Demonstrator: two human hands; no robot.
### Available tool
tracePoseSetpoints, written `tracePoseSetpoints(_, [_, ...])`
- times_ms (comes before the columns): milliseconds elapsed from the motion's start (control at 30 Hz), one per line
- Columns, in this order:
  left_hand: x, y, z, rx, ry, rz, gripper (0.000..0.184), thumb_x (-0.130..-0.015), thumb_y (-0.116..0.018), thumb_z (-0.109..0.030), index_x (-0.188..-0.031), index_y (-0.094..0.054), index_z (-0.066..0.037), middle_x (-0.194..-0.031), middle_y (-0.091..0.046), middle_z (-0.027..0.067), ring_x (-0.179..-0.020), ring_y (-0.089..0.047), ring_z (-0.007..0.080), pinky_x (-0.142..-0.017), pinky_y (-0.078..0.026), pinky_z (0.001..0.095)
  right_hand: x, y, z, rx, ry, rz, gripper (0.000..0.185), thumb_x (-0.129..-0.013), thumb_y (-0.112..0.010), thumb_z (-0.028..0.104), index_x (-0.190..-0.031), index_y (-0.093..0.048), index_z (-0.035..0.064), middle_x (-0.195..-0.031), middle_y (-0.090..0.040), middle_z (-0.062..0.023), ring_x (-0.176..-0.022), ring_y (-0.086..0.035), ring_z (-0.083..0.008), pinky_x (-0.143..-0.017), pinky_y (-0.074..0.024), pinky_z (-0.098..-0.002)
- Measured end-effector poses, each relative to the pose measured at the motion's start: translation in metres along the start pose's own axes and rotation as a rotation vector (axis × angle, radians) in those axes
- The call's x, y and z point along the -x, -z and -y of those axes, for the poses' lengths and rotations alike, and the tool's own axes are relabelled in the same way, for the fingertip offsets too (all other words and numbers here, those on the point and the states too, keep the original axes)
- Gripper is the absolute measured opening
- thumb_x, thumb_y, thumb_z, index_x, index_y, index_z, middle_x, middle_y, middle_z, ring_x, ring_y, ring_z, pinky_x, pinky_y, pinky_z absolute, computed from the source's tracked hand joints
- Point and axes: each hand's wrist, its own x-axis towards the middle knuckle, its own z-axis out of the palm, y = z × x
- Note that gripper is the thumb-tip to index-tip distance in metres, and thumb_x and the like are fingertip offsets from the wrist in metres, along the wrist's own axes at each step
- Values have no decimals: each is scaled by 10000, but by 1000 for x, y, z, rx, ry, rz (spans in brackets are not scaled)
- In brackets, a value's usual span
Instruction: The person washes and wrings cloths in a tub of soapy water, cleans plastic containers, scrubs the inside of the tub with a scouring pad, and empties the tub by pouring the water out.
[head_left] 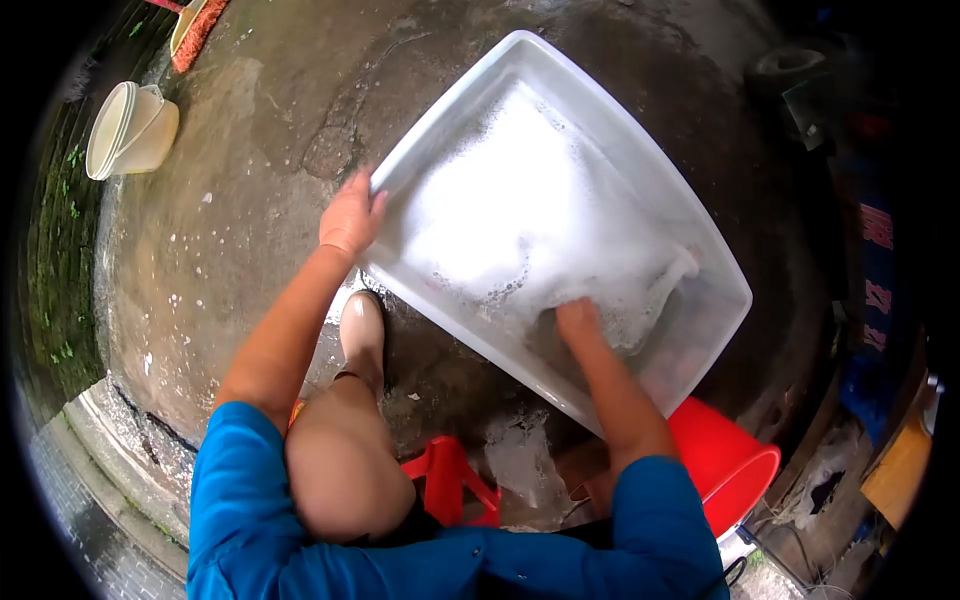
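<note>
A large white plastic tub (655,140) of soapy water stands in front of me, its surface covered with thick white foam (500,200). My left hand (352,215) grips the tub's rim at the left corner, with the thumb apart on the near side. My right hand (577,322) reaches down into the water near the tub's close edge. Its fingers are under the suds, so whatever they touch is hidden. A pale, cloth-like shape (672,285) shows through the foam to the right of that hand.
A red bucket (725,465) lies tipped beside the tub's near right side. Close to my legs is a red plastic stool (455,480). A cream bucket (140,130) rests on its side at the far left, below a broom (197,32). The concrete floor (260,150) looks wet.
</note>
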Motion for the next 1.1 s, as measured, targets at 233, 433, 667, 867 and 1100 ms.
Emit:
tracePoseSetpoints(233, [-5,-11,23,180,43,214,399,-882,-497,-304,-1198,-460,-65,-963,-614,211,-893,-579,381,-778,-468,432,-69,103,-25,-1115,-310,-322,391,-798,-481,158,-1162,-554,34,-1031,-622,-153,-960,-582,-260,-848,-441,-368])
tracePoseSetpoints(433, [1,-15,33,207,-87,146,418,-906,-471,-300,-1249,-421,-66,-1003,-597,236,-908,-574,399,-800,-460,412,-8,203,65,-1474,278,-43,439,-779,-474,103,-1207,-515,20,-1028,-602,-133,-883,-580,-214,-773,-461,-330])
tracePoseSetpoints(667, [-4,-13,42,406,-133,247,455,-922,-434,-287,-1322,-358,-82,-1115,-565,231,-1030,-544,369,-885,-427,390,-63,193,202,-1038,440,213,398,-785,-498,234,-1135,-558,55,-1019,-618,-185,-925,-597,-286,-818,-452,-362])
tracePoseSetpoints(867, [-7,-23,48,416,-163,193,419,-936,-419,-287,-1297,-414,-75,-1155,-560,207,-1089,-524,328,-933,-399,358,-25,110,123,-953,277,382,361,-762,-512,234,-1069,-588,60,-927,-634,-156,-874,-599,-246,-785,-453,-347])
tracePoseSetpoints(1100, [-11,-33,66,1521,389,235,313,-959,-410,-195,-1152,-561,-1,-1174,-580,110,-1112,-527,186,-991,-383,305,2,33,69,-877,-120,36,395,-764,-558,237,-1114,-564,55,-915,-636,-127,-861,-603,-250,-758,-467,-362])
